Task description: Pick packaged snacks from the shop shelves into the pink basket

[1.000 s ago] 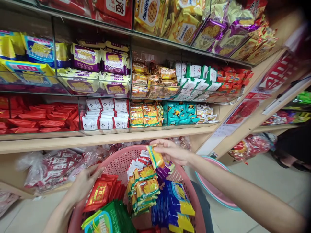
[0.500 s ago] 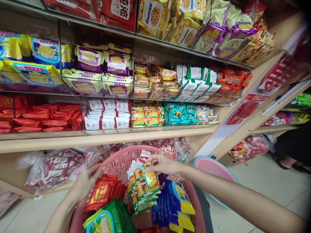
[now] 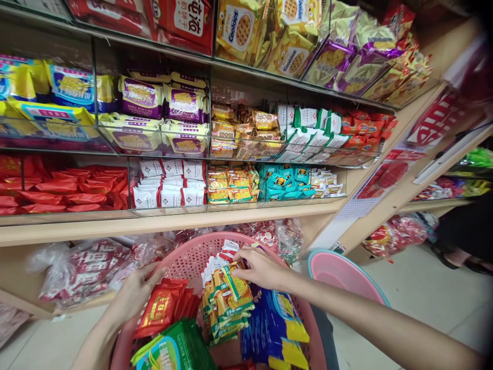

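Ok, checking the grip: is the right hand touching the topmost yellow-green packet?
Touching. In the head view, the right hand has its thumb over the yellow-green packet, near its upper edge.

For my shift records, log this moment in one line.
left hand: at pink basket; right hand: touching yellow packet; nearby: red packets

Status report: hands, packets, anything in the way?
Left hand at rim of pink basket. Right hand touching yellow-green packet, atop similar packets. Blue packets alongside; no obstruction visible.
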Action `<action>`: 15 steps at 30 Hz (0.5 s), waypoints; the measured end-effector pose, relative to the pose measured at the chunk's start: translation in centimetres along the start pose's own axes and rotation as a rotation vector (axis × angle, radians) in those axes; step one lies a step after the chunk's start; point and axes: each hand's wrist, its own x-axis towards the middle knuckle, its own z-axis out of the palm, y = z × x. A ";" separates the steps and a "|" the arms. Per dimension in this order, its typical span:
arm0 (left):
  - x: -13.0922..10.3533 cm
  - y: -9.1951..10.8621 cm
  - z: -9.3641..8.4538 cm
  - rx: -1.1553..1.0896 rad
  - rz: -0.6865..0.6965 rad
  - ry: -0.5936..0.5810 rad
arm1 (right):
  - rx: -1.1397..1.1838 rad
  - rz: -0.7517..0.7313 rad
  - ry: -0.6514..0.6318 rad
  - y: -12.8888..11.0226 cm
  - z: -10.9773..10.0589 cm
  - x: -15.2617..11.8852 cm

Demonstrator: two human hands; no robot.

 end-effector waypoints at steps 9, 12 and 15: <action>-0.3 0.2 -0.2 0.015 0.017 0.013 | 0.110 -0.015 0.275 0.0 -2.0 -2.4; -0.4 0.4 -0.3 0.029 0.018 0.011 | 0.115 0.158 0.469 2.1 -2.1 -6.3; -0.4 0.5 -0.4 0.030 0.026 0.035 | 0.161 0.482 0.585 4.4 -0.2 -11.9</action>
